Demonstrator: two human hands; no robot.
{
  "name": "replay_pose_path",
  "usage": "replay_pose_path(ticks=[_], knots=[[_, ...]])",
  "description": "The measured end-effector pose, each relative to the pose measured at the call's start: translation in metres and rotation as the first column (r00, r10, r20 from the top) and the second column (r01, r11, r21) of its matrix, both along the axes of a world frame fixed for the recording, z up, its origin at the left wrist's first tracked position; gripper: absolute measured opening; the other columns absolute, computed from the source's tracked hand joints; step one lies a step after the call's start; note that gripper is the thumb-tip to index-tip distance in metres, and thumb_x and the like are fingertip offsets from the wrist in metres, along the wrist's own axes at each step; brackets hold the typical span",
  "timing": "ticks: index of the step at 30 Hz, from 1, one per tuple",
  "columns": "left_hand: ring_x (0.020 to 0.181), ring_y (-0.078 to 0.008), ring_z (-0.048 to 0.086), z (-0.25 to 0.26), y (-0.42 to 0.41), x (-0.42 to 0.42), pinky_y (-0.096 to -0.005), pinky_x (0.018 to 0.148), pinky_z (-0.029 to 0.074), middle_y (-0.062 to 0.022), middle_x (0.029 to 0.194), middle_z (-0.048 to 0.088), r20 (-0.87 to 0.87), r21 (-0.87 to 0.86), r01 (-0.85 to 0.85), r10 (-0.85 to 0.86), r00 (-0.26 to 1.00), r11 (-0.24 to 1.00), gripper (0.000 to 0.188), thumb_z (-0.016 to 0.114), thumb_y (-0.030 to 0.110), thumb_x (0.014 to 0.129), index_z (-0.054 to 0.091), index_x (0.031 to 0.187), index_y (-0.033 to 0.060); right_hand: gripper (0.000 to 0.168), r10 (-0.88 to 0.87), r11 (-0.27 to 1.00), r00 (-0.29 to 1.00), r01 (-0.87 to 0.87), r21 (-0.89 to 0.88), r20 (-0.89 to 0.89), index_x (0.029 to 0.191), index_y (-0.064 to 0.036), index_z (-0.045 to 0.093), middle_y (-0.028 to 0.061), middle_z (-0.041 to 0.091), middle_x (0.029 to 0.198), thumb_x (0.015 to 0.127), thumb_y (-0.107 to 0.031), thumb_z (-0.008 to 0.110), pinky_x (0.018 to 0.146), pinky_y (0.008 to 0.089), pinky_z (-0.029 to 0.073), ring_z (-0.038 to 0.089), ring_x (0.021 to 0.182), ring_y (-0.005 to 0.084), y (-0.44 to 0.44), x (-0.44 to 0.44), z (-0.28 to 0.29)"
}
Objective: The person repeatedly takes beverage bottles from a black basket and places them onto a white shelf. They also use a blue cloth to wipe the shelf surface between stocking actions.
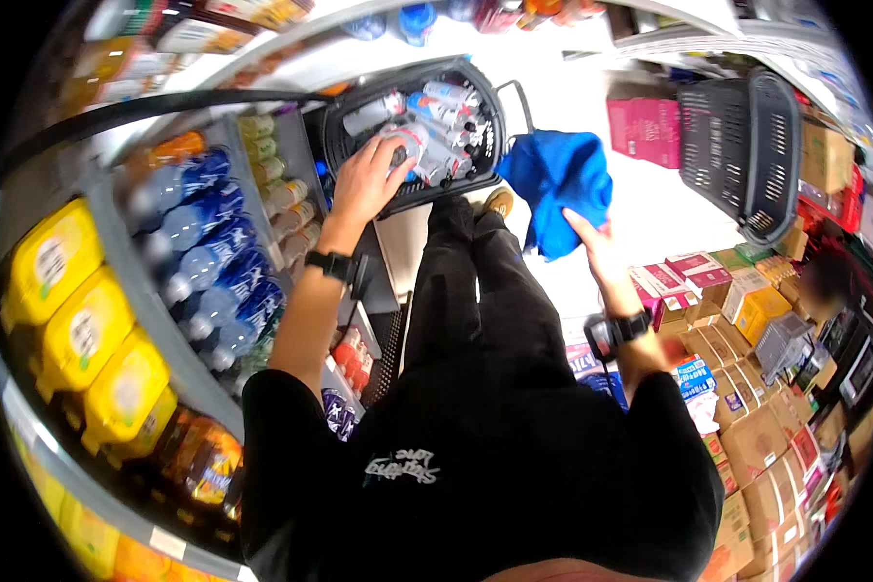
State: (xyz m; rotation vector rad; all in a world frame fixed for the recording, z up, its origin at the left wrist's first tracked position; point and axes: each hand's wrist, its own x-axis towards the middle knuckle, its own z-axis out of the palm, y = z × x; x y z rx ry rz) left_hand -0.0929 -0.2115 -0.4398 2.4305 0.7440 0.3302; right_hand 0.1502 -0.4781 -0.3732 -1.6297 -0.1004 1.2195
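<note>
My left hand [372, 177] is over the near left part of a dark plastic shopping basket [498, 120], its fingers around the capped end of a bottle [413, 138]. Several more bottles [444, 109] with pale and blue labels lie in that basket. To the right of the basket, my right hand [593, 236] holds a blue cloth [564, 182] by its lower right part, and the cloth hangs in folds. A wristband with a small device is on each wrist.
Shelves with blue-labelled water bottles [211, 254] and yellow packs [84, 327] run along the left. At the right stand another dark basket [724, 145], a magenta box [644, 131] and stacked cardboard boxes [756, 436]. A blurred, dark-haired head, apparently a person, shows at the far right.
</note>
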Motion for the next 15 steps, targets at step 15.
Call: replay_pose_path(ticks=[15], knots=[[0.065, -0.0208, 0.064, 0.400, 0.035, 0.025, -0.0302, 0.060, 0.051, -0.0091, 0.077, 0.064, 0.622, 0.411, -0.185, -0.126, 0.773, 0.892, 0.023, 0.075, 0.015, 0.079, 0.060, 0.092, 0.0030, 0.058, -0.159, 0.683, 0.864, -0.253, 0.685, 0.477, 0.127, 0.002, 0.055, 0.0144, 0.066, 0.117, 0.075, -0.010, 0.079, 0.095, 0.0381, 0.050, 0.063, 0.108, 0.0237, 0.143, 0.008, 0.213]])
